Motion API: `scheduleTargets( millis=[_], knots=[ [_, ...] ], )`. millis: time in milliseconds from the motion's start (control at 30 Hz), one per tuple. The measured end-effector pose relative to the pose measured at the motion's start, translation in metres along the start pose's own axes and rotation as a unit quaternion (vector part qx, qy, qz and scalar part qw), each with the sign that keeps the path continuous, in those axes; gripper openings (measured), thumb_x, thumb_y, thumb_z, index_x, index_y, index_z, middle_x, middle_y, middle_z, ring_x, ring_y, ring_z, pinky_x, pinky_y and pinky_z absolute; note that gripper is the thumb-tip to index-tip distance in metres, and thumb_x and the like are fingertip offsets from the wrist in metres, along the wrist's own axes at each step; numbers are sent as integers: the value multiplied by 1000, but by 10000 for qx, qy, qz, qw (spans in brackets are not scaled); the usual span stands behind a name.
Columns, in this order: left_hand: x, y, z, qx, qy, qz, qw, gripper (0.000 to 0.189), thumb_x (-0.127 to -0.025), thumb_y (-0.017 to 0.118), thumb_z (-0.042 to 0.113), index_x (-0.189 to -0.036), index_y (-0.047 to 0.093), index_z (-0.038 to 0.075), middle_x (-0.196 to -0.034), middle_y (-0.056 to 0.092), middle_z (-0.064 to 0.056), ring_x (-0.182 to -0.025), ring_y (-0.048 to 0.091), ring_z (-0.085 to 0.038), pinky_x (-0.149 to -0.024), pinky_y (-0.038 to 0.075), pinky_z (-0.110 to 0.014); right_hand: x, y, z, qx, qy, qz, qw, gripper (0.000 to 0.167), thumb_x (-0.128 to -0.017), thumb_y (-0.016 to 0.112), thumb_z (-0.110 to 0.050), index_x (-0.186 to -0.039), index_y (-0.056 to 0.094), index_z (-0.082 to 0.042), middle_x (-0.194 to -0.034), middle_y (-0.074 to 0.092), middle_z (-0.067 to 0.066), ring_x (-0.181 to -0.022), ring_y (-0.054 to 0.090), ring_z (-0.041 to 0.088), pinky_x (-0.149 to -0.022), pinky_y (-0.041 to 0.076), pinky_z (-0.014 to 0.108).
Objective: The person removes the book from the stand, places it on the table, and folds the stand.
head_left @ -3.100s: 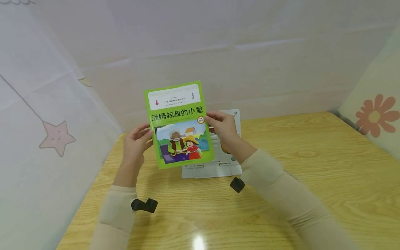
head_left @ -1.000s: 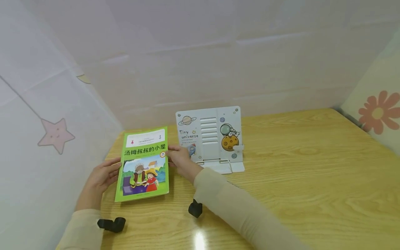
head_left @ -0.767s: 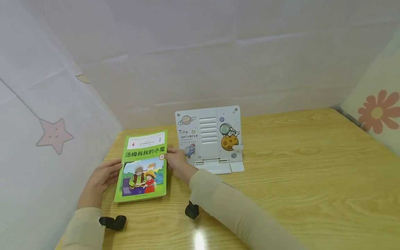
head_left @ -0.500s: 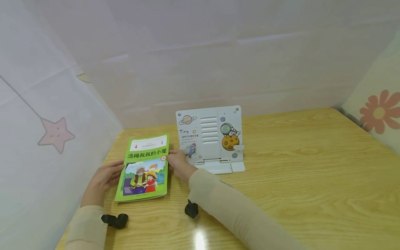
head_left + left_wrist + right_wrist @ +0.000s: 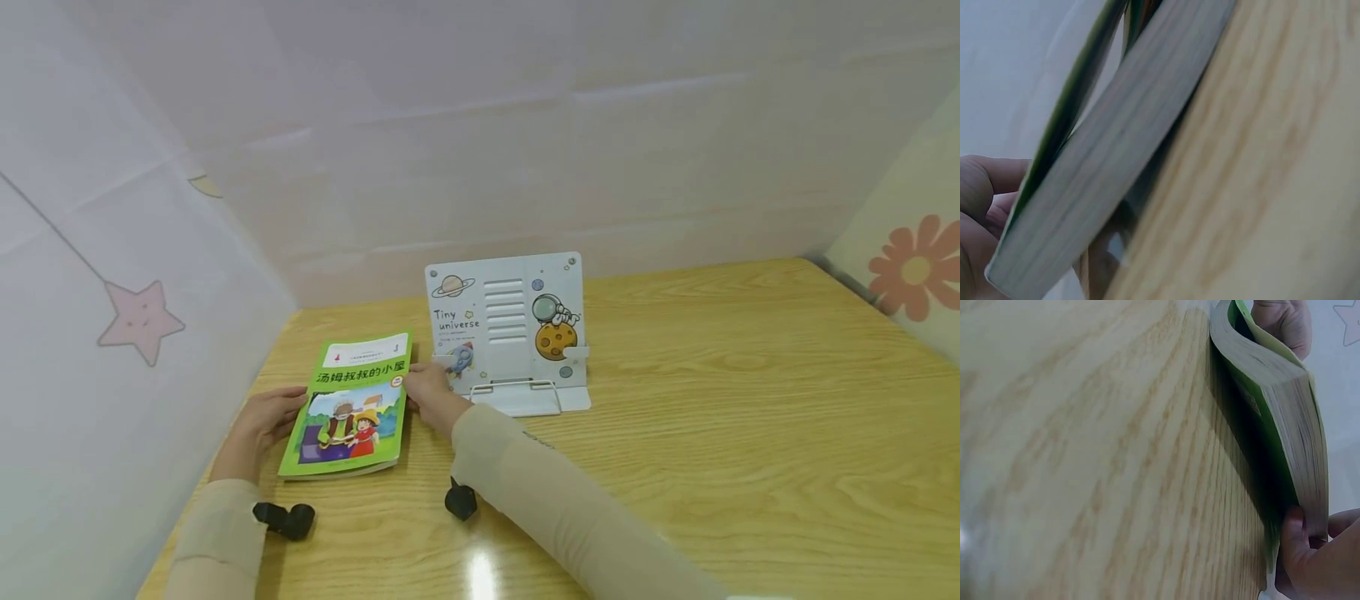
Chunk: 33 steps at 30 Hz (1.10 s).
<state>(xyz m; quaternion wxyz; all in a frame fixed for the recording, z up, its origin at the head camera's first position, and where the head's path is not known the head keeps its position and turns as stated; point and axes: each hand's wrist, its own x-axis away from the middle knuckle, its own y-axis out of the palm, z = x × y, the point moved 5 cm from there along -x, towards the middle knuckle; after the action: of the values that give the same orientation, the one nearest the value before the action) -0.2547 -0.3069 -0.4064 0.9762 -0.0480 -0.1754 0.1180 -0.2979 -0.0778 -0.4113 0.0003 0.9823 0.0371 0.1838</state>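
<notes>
- Table (image 5: pixel 750 375) is bounded at the back by a pale sheet (image 5: pixel 480 125); at the left edge, little room is left beside the left hand (image 5: pixel 268 415), while a wide stretch of wood is seen to the right.
- The narrow gap between book (image 5: pixel 348 408) and stand is partly filled by the right hand (image 5: pixel 435 393).
- The book is held low over the left part of the table, in front and to the left of the stand, front cover up; whether any edge is touching the wood cannot be told.
- It is gripped by both hands: its left edge is held by the left, its right edge is pinched by the right, with fingers above and below.
- The cover is bordered in green, with a white panel, black Chinese characters and a picture of a grey-haired figure beside a child in a yellow hat; a thick block of pages is shown at the near edge, the cover slightly lifted from it.
- A white stand (image 5: pixel 504 308) is set upright, printed with "Tiny universe", a ringed planet, a rocket and an astronaut; it is fronted by a wire bracket (image 5: pixel 558 400).
- Black devices (image 5: pixel 461 500) are worn at both cream sleeves (image 5: pixel 555 492).
</notes>
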Motion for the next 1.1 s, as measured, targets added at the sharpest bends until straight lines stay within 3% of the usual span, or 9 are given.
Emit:
scheduleTargets(
  millis=[400, 633, 833, 1100],
  knots=[
    [0, -2, -2, -711, 141, 321, 9969, 46, -84, 51, 3, -124, 36, -11, -81, 59, -2, -66, 56, -7, -62, 50, -24, 1, 0, 3, 200, 10, -103, 9997, 39, -78, 47, 7, -116, 51, 1, -106, 53, 12, -86, 51, 19, -66, 46, 28],
    [-2, -2, -1, -1285, 166, 657, 9894, 41, -85, 49, 4, -122, 40, -11, -94, 57, -12, -65, 54, -6, -57, 48, -21, 4, 0, 2, 248, -1, -197, 9995, 36, -77, 48, 6, -112, 53, 2, -101, 53, 11, -84, 51, 19, -66, 46, 28],
    [-1, 0, 0, -1450, 169, 664, 9871, 41, -85, 47, 4, -122, 39, -11, -106, 51, -21, -66, 52, -7, -58, 47, -21, 7, -1, 2, 269, -6, -339, 9991, 28, -77, 51, 3, -105, 56, 3, -95, 54, 9, -80, 52, 17, -69, 46, 28],
    [-1, -2, 1, -1647, 257, 647, 9839, 41, -84, 49, 7, -119, 41, -13, -103, 51, -22, -66, 51, -8, -59, 47, -21, 11, -1, 2, 146, 32, -448, 9989, 42, -76, 58, -2, -117, 49, 1, -99, 55, 8, -82, 53, 17, -68, 46, 27]
  ],
)
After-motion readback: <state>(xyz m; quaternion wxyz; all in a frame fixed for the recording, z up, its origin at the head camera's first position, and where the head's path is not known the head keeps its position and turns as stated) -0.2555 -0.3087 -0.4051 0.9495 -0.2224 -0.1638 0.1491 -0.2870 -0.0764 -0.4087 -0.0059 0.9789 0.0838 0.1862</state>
